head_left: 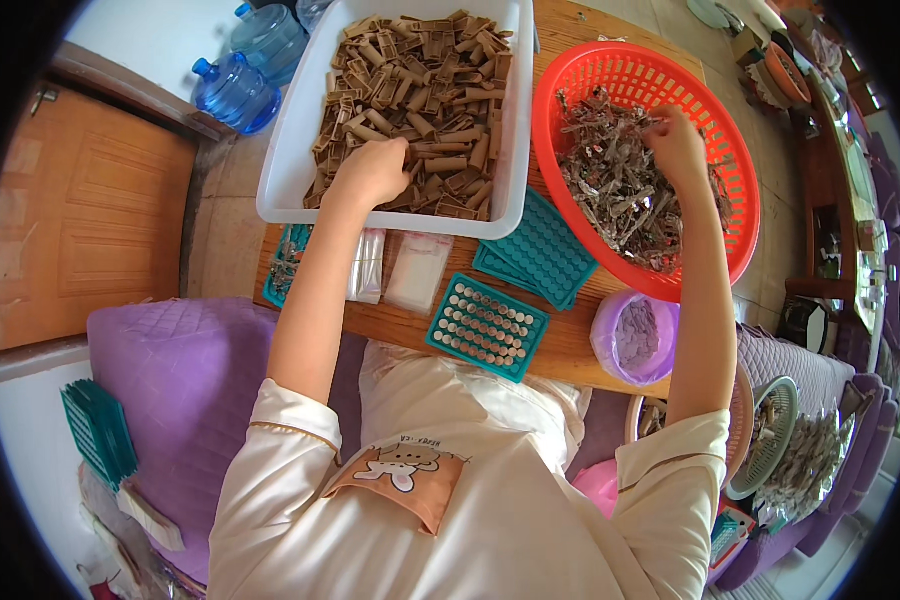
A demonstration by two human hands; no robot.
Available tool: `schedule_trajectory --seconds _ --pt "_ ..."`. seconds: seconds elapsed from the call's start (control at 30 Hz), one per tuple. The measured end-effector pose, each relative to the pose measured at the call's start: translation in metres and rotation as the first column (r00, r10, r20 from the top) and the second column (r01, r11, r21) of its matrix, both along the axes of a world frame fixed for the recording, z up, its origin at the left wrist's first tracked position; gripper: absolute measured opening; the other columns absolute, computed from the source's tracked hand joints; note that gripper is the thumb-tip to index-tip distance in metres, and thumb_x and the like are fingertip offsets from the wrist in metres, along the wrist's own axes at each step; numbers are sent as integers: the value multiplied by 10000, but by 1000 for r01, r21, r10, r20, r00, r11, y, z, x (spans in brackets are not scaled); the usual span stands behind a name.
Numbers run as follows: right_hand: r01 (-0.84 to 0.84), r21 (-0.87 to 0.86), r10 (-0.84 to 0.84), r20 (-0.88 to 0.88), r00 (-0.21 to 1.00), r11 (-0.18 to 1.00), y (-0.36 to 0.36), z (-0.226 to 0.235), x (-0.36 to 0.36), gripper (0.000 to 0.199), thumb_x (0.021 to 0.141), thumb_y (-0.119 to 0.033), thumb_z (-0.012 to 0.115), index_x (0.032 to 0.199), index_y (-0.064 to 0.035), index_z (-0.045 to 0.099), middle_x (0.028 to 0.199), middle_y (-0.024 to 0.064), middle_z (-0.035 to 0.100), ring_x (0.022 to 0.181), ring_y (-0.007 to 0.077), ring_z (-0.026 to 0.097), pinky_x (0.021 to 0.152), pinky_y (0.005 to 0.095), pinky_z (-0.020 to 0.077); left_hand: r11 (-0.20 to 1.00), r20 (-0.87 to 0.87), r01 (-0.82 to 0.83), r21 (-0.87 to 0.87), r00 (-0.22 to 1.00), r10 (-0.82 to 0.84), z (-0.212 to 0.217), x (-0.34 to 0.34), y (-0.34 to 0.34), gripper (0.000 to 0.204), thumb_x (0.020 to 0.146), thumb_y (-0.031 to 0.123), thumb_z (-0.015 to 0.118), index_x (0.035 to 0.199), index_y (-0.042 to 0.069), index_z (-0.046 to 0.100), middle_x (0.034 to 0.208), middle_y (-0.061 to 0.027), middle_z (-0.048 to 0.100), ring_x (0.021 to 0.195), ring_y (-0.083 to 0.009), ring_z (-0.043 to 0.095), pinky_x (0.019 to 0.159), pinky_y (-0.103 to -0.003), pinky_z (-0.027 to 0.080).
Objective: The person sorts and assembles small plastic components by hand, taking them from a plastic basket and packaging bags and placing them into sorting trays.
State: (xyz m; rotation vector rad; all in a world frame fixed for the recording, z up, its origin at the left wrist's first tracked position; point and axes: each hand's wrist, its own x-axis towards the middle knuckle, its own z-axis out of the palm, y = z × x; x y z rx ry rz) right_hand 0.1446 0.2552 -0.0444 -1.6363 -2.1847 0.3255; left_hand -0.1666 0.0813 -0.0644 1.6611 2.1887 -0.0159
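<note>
My left hand (372, 172) reaches into a white plastic tub (272, 180) filled with small tan, trough-shaped pieces (425, 95). Its fingers are curled together at the near part of the pile; whatever they pinch is hidden. My right hand (678, 145) is over a red slotted basket (742, 200), its fingers bent down onto a heap of crinkled, silvery-brown strips (610, 170). What those fingers grip cannot be made out. Between my forearms, at the table's near edge, lies a teal tray (490, 372) with rows of round silvery pieces.
Stacked teal trays (535, 250) and clear plastic bags (417, 270) lie on the wooden table (575, 335). A purple-lined bin (635, 338) stands below the red basket. Purple seating (170, 400) is at left, with more teal trays (100, 430). Blue water bottles (235, 92) stand at far left.
</note>
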Motion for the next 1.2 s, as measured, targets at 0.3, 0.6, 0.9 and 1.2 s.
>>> schedule_trajectory --seconds 0.3,0.6,0.9,1.2 --pt "-146 -11 43 -933 356 989 -39 65 17 256 802 -61 512 1048 3 481 930 73 594 862 107 548 694 206 416 999 86 -48 8 995 47 13 2 -9 321 689 116 609 987 12 553 849 -143 603 829 -260 574 737 -331 443" --pt "-585 -8 -9 -1000 1 811 -101 82 33 235 797 -14 496 1031 -1 476 867 37 498 657 56 421 554 190 351 775 658 -417 475 753 1 44 38 -40 321 688 60 630 1001 69 558 808 -76 607 702 -131 596 634 -239 465" --pt "-554 -55 116 -957 268 830 -164 76 3 243 808 -89 527 1020 10 465 691 42 524 495 41 381 463 167 314 906 925 -276 321 297 -237 58 99 -70 406 765 0 554 1138 54 402 802 -5 455 730 -75 522 638 -190 435" --pt "-709 -360 -89 -917 390 606 -210 76 -17 240 857 -136 461 1054 0 443 657 27 515 535 24 418 453 149 301 877 932 -317 361 137 -335 73 142 -93 302 818 138 522 1085 36 422 851 -42 504 723 -75 508 637 -209 433"
